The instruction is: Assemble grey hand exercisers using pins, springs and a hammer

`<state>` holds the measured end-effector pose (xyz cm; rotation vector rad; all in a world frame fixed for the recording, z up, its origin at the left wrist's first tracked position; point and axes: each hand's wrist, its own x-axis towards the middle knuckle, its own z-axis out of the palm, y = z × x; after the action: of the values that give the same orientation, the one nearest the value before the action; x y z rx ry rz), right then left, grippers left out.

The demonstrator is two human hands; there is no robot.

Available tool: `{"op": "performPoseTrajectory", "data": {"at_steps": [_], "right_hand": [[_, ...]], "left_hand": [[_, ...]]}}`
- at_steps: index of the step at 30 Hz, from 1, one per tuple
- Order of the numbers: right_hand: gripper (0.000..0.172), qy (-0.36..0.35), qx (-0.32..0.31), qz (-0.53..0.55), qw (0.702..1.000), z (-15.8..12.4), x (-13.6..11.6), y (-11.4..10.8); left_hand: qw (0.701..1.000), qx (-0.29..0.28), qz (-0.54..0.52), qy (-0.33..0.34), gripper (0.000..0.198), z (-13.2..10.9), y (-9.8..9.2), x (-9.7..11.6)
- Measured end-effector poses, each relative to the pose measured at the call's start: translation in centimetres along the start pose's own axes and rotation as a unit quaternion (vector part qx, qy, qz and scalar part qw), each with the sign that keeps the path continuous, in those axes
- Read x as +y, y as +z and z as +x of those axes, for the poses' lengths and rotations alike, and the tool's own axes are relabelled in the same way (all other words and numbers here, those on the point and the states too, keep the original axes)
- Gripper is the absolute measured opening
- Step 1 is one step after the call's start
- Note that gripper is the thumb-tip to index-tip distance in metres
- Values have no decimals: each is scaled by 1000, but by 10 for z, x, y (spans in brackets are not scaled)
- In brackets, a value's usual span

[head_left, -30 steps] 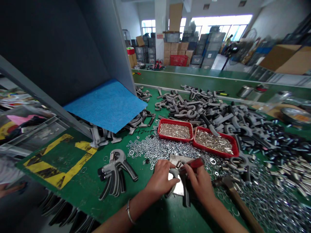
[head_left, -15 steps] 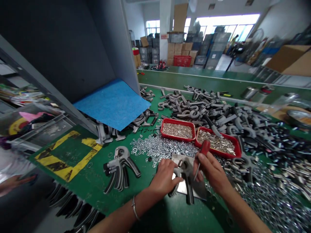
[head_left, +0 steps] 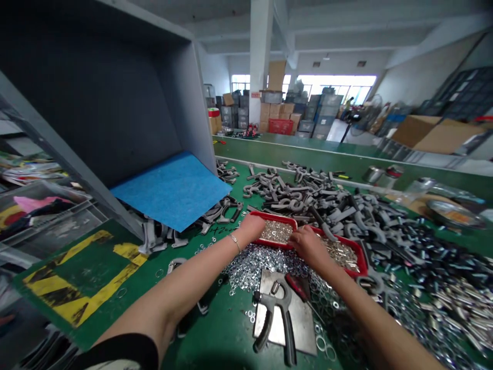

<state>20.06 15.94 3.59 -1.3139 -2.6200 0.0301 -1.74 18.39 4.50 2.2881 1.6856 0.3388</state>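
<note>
My left hand (head_left: 252, 227) is closed over the left end of a red tray (head_left: 287, 246) of small metal parts, its fingertips hidden. At the tray's opposite end, my right hand (head_left: 308, 247) has its fingers bent on the rim, where a second red tray (head_left: 363, 257) with metal pins adjoins. Nearer me, a hand grip strengthener (head_left: 285, 308) with black-padded handles and a spring lies on a metal plate (head_left: 304, 329). A red-handled screwdriver (head_left: 297, 288) rests beside it, its shaft pointing toward the lower right.
Loose nuts (head_left: 246, 272) spread in front of the trays. Grey handle parts (head_left: 346, 210) are heaped behind, with metal rings and pins at right. A blue sheet (head_left: 173, 190) juts from a large grey bin (head_left: 188, 103) at left. Yellow-black tape (head_left: 57, 303) marks the table corner.
Both hands have left the hand grip strengthener and reached forward to the red tray. The screwdriver, formerly in my right hand, now lies on the plate. The view has tilted up.
</note>
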Motion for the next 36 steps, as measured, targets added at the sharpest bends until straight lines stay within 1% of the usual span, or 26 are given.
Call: {"op": "performPoseTrajectory", "data": {"at_steps": [3, 6, 8, 10, 12, 14, 16, 17, 19, 20, 22, 25, 27, 29, 33, 36], "right_hand": [[14, -9, -16, -11, 1000, 35, -1, 24], [19, -11, -30, -7, 999, 51, 4, 41], [22, -8, -31, -1, 999, 53, 8, 46], [22, 0, -26, 8, 1000, 51, 10, 49], [21, 15, -15, 21, 1000, 48, 10, 51], [22, 33, -3, 41, 999, 46, 10, 53], [24, 50, 10, 71, 996, 47, 8, 55], [25, 59, 16, 89, 994, 48, 7, 55], [27, 79, 32, 131, 988, 51, 5, 54], [27, 92, 43, 155, 983, 51, 4, 53], [25, 120, 67, 206, 969, 49, 2, 47], [19, 147, 85, 297, 940, 29, -2, 32], [17, 149, 75, 360, 918, 3, -7, 23], [17, 152, 60, 412, 896, -30, -15, 18], [18, 184, 31, 473, 861, -97, -38, 21], [16, 207, 10, 501, 840, -130, -55, 26]], "left_hand": [[999, -6, 34, -31, 35, -2, 17, -15], [997, 0, 43, -58, 29, -1, 23, -26], [997, 15, 31, -67, 19, 1, 20, -29], [998, 32, 5, -62, 13, 0, 13, -26], [998, 42, -30, -42, 12, -11, 6, -18], [997, 39, -66, -10, 11, -35, 4, -5], [991, 20, -128, 18, 10, -69, 9, 10], [982, 4, -189, 27, 9, -88, 15, 17], [959, -27, -281, 16, 7, -122, 31, 28], [954, -31, -297, 13, 7, -136, 39, 32], [963, -20, -267, 15, 8, -154, 56, 37], [986, 18, -162, 31, 9, -161, 75, 42], [993, 35, -107, 46, 11, -160, 82, 44], [994, 49, -67, 66, 13, -158, 86, 46], [990, 70, 14, 119, 19, -161, 92, 47], [982, 93, 51, 159, 23, -164, 97, 46]]}}
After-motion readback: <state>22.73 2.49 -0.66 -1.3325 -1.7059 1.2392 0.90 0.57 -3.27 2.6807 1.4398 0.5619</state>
